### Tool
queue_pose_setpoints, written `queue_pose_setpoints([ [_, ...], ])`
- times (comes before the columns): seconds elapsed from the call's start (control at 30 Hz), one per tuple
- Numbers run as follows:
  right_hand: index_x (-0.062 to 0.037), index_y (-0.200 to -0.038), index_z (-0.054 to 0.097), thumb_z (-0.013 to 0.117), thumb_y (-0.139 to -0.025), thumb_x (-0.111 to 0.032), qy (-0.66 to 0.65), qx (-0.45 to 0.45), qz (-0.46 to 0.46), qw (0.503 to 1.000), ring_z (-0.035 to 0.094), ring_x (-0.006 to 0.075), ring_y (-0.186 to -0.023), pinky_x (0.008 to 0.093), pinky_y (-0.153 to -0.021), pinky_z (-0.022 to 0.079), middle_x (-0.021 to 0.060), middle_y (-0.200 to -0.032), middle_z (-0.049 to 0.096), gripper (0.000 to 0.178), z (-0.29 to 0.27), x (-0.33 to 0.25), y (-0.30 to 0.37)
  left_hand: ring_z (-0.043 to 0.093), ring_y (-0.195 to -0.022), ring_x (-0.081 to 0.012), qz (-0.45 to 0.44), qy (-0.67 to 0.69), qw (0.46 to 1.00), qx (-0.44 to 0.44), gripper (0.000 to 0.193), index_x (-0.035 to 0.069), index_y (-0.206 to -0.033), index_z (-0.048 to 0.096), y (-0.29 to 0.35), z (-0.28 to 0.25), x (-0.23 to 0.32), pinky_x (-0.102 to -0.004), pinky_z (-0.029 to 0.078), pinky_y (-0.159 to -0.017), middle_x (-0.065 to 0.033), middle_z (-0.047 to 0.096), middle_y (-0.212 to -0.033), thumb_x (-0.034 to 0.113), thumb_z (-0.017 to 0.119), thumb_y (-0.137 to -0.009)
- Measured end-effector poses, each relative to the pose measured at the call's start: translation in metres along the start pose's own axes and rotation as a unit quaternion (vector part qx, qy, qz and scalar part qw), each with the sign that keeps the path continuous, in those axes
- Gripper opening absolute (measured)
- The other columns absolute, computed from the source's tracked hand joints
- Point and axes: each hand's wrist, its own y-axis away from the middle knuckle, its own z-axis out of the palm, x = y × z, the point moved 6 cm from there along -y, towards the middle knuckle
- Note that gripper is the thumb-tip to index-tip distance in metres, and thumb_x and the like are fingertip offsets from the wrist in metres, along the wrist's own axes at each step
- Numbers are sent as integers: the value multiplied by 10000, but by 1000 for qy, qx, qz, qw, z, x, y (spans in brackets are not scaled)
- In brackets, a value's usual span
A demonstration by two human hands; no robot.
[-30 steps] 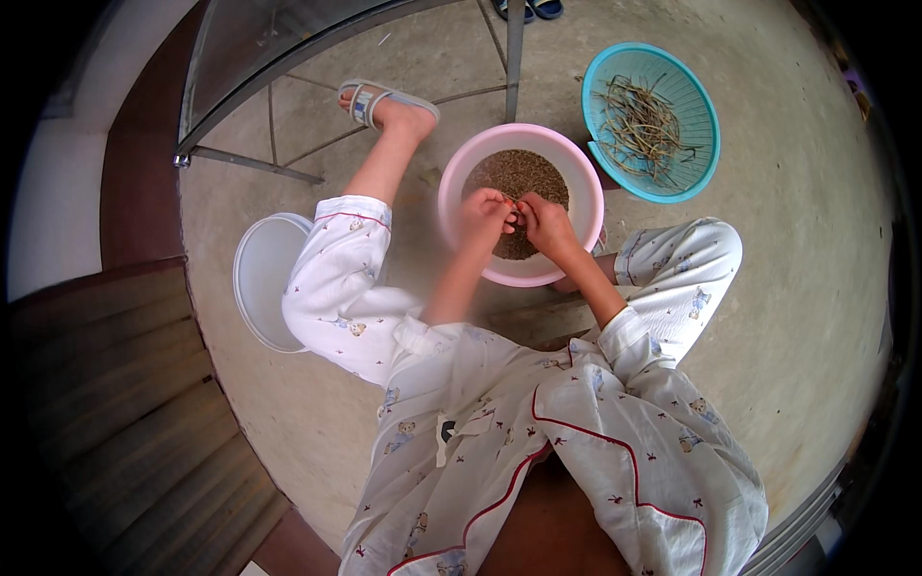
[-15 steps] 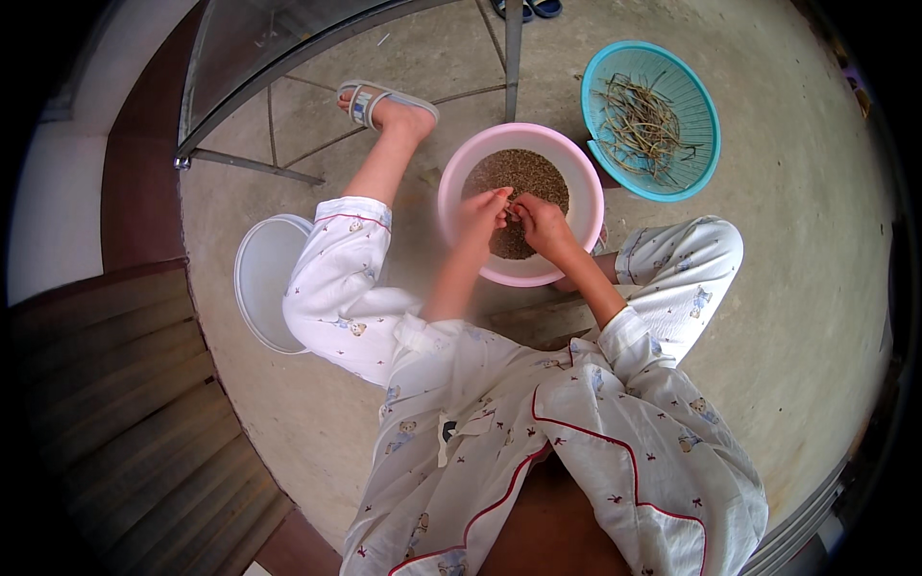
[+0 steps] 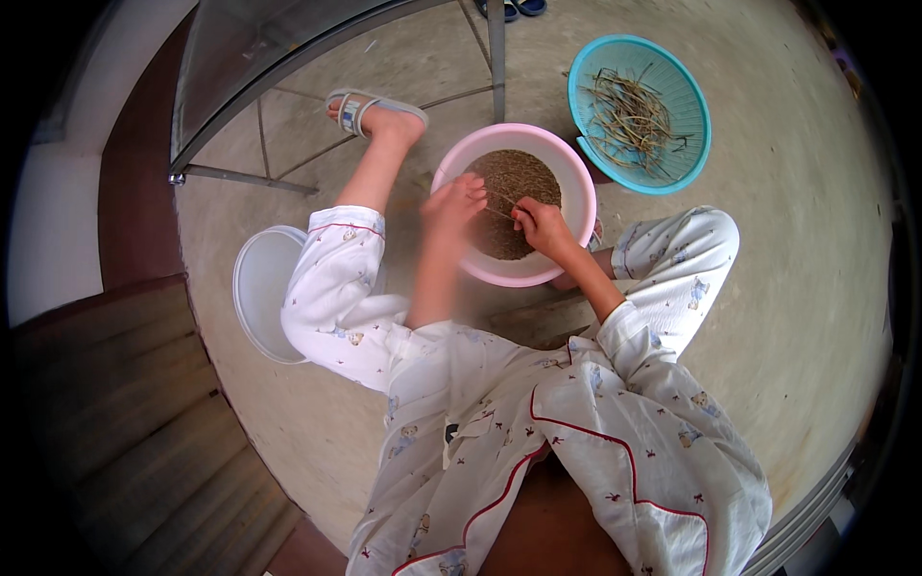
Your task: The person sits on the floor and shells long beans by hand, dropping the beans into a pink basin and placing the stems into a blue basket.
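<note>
Above a pink basin (image 3: 586, 206) with a white inside, a thin dry stalk (image 3: 500, 210) stretches between my two hands. My right hand (image 3: 543, 228) is closed, pinching the stalk's right end over the basin's right half. Over the basin's left rim, my left hand (image 3: 457, 200) is smeared by motion; its fingers look closed on the other end. Small brown seeds or grains (image 3: 519, 178) fill the bottom of the basin beneath both hands.
At the far right a turquoise colander (image 3: 706, 134) holds several dry stalks (image 3: 629, 120). A white bucket (image 3: 252, 298) stands left of my left leg. A metal-framed glass table (image 3: 288, 72) rises at the far left. Dark sandals (image 3: 523, 8) lie at the top edge.
My hands have drawn apart: the left moved leftward, and the stalk now shows taut between them. The right hand stays nearly in place. The whole view has shifted slightly.
</note>
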Motion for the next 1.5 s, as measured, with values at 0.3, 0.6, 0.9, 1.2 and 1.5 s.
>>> queue_pose_setpoints([
  [0.3,-49,-843,630,588,-804,-96,45,23,-31,998,635,319,-683,403,-638,500,141,-709,642,75,-8,-5,10,611,-867,-158,10,-7,1000,29,321,-10,-1123,579,11,-10,35,-286,482,-763,-129,648,-1016,235,556,-916],
  [0.6,-62,-1145,571,616,-785,-86,141,19,-101,985,624,310,-841,401,-846,463,137,-835,662,363,-30,-26,12,611,-804,-174,-21,21,999,13,257,-20,-1024,599,18,-11,31,-305,463,-755,-87,636,-816,207,522,-932],
  [0.9,-28,-1050,632,596,-821,-85,1,128,-15,992,657,257,-691,316,-643,500,166,-798,665,239,-116,-23,-5,529,-637,-153,-69,46,997,-2,274,-51,-960,574,18,-3,16,-441,551,-739,-34,499,-663,207,482,-943],
  [1.2,-107,-962,658,603,-784,-174,357,309,190,861,606,343,-889,432,-757,490,165,-996,595,198,-255,121,-63,530,-618,-129,-113,0,993,-44,271,-30,-951,561,21,8,11,-396,574,-681,-11,486,-647,219,455,-955],
  [1.5,-103,-905,646,565,-745,-105,445,182,218,849,598,357,-915,449,-756,492,169,-1045,580,179,-281,191,-95,510,-585,-117,-159,-23,984,-83,247,-15,-942,576,25,25,4,-319,522,-571,-9,490,-688,201,458,-960],
])
